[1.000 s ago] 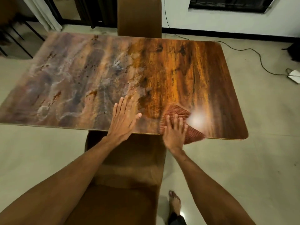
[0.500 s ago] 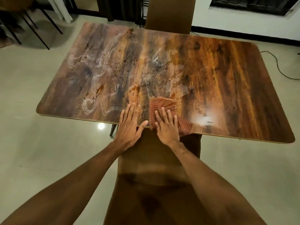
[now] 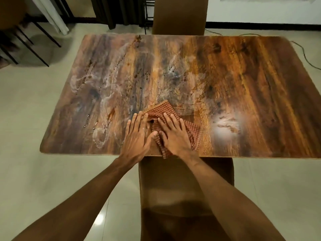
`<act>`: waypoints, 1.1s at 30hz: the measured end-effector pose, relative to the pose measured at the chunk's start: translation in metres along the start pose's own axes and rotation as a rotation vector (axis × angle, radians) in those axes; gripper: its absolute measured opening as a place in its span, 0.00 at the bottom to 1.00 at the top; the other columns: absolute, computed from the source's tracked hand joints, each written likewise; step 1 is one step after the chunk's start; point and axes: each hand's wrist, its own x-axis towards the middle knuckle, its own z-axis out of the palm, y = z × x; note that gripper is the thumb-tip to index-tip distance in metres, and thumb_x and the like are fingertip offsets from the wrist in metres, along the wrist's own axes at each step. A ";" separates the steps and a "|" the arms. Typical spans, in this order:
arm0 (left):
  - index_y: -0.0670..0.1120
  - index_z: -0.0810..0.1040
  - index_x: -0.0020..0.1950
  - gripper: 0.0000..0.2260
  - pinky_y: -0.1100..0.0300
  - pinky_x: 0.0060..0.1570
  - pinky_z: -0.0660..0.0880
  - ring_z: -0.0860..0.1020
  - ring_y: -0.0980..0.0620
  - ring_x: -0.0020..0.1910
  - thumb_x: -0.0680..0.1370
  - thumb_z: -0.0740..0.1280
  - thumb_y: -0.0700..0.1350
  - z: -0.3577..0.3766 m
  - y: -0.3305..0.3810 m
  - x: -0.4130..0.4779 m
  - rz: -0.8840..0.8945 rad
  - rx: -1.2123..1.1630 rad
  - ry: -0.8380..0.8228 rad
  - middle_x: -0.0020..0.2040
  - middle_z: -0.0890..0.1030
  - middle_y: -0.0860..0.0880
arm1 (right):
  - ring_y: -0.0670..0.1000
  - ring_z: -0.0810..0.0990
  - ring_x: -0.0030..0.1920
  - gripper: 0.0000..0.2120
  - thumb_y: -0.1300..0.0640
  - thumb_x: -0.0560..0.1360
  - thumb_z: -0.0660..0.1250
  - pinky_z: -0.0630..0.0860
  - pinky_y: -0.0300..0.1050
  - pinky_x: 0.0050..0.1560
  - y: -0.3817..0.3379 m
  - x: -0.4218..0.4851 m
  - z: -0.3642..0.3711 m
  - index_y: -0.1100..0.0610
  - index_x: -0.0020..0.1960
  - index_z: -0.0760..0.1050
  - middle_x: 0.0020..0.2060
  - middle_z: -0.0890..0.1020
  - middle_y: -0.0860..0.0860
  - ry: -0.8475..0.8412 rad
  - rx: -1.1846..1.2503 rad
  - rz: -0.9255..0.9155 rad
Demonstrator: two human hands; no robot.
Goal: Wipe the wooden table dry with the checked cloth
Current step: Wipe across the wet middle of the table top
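The wooden table [image 3: 243, 80] fills the middle of the view, with pale wet smears and droplets over its left half. A red-and-tan checked cloth [image 3: 165, 110] lies crumpled near the front edge at the centre. My right hand [image 3: 173, 134] presses flat on the cloth with straight spread fingers. Just left of it, my left hand [image 3: 137, 134] lies flat on the table; its thumb and fingertips touch the cloth's left edge.
A brown chair [image 3: 184, 185] stands under the table's near edge between my arms. Another brown chair back [image 3: 178, 14] rises behind the far edge. Black metal legs [image 3: 34, 40] stand at the far left. A cable [image 3: 305, 56] runs over the floor at right.
The cloth under my right hand has slid left along the front edge, up against my left hand. The camera view shifted so the table sits more centred.
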 end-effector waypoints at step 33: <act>0.47 0.49 0.83 0.33 0.48 0.80 0.41 0.45 0.47 0.83 0.83 0.52 0.62 -0.084 -0.169 0.117 0.250 -0.081 -0.212 0.84 0.48 0.45 | 0.61 0.47 0.84 0.29 0.45 0.87 0.49 0.46 0.67 0.82 -0.108 0.074 -0.002 0.49 0.86 0.48 0.85 0.49 0.56 0.181 0.107 0.934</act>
